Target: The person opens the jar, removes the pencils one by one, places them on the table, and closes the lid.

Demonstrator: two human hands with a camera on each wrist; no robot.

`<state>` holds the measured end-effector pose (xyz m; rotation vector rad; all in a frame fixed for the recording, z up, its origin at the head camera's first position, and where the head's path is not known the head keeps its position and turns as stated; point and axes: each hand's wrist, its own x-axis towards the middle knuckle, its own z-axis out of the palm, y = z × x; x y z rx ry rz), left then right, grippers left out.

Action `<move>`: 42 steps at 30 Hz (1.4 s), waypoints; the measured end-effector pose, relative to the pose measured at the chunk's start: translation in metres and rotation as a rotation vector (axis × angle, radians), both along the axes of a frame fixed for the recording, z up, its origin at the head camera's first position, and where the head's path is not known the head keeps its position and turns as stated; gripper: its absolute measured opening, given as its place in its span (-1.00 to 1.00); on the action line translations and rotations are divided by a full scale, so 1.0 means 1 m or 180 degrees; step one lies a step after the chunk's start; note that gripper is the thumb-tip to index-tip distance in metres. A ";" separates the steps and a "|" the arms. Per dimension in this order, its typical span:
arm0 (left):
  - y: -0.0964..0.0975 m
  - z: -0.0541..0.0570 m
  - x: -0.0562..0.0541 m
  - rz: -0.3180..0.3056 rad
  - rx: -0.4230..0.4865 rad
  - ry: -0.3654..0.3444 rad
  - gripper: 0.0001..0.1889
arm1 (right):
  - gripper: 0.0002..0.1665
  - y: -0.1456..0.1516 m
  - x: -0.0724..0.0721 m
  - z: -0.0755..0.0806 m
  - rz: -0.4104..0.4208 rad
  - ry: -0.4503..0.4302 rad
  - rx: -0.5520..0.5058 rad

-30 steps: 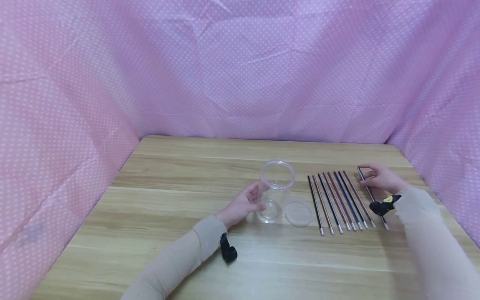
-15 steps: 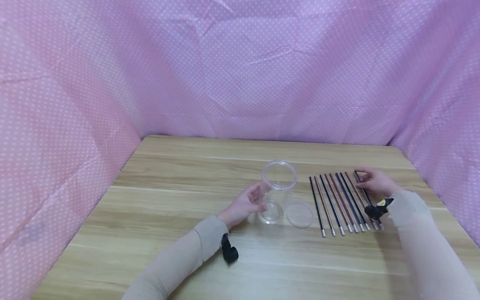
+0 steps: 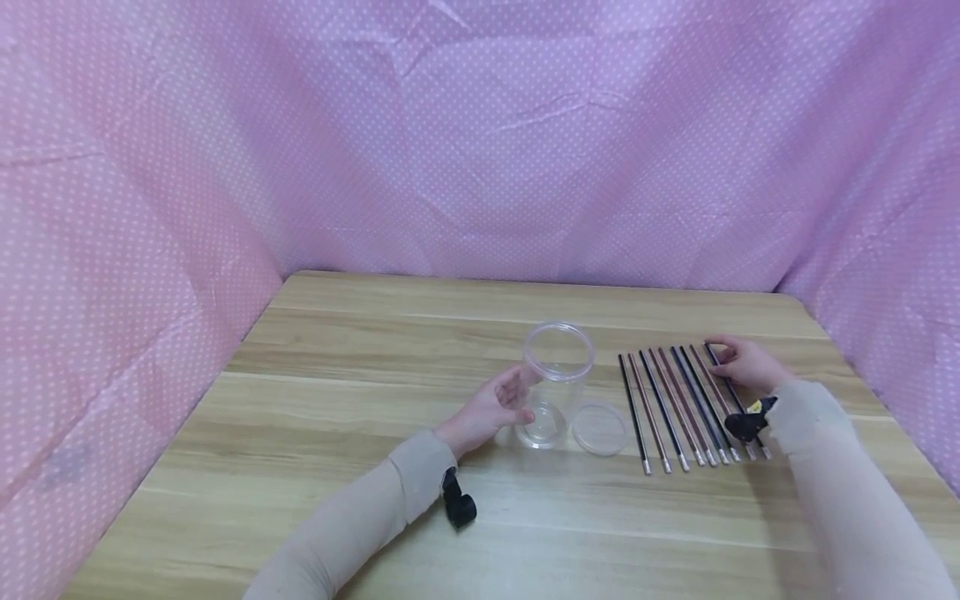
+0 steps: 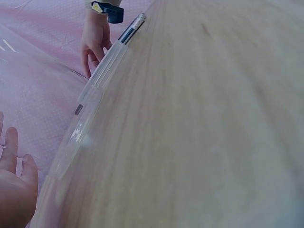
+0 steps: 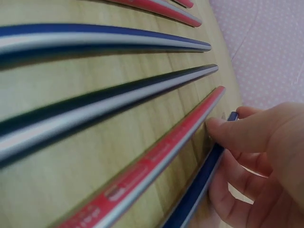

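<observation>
In the head view my left hand [image 3: 483, 408] is at the side of an upright clear plastic jar [image 3: 558, 377], thumb in front and fingers behind its wall. A flat clear lid [image 3: 600, 430] lies right of the jar. At the far right my right hand [image 3: 753, 367] pinches a dark blue pencil [image 5: 202, 173] near its far, eraserless end. Beside that pencil, a red one [image 5: 147, 164] lies almost parallel, last in a row of several pencils with erasers toward me. The blue pencil's lower part is partly covered by the wrist camera in the head view.
The wooden table [image 3: 360, 333] runs back to a pink dotted curtain [image 3: 480, 167] that hangs behind and along both sides. Black, green-black and blue pencils [image 5: 104, 40] share the row with red ones, narrow gaps between them.
My right hand has slid the dark blue pencil leftward, close up to the row, mostly in the first half second. The left hand and the jar have stayed in place.
</observation>
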<state>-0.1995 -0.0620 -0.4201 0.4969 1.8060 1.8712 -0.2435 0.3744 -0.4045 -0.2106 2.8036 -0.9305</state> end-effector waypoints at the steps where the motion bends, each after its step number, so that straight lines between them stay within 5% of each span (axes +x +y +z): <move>1: 0.000 0.000 0.000 0.0002 0.0010 0.0015 -0.20 | -0.33 0.000 0.000 0.000 0.0006 0.0030 0.0005; 17: 0.000 0.002 0.000 -0.0010 0.0007 0.0002 -0.21 | -0.38 -0.003 -0.002 0.000 0.0022 0.0072 0.0014; 23: 0.000 0.003 0.001 -0.0011 0.0032 0.0017 -0.22 | -0.37 -0.001 0.003 0.008 0.0071 0.0278 0.0353; 29: 0.000 0.002 -0.001 -0.0036 -0.0014 0.0040 -0.20 | -0.46 -0.006 0.013 0.023 -0.0015 0.0482 0.0334; 37: 0.000 0.004 -0.003 -0.0021 -0.0053 0.0007 -0.19 | -0.43 -0.047 0.026 0.058 0.0144 0.0662 0.0170; 42: 0.000 0.000 -0.004 -0.0013 -0.0085 -0.0058 -0.18 | -0.38 -0.091 0.040 0.061 0.0487 0.0756 0.0007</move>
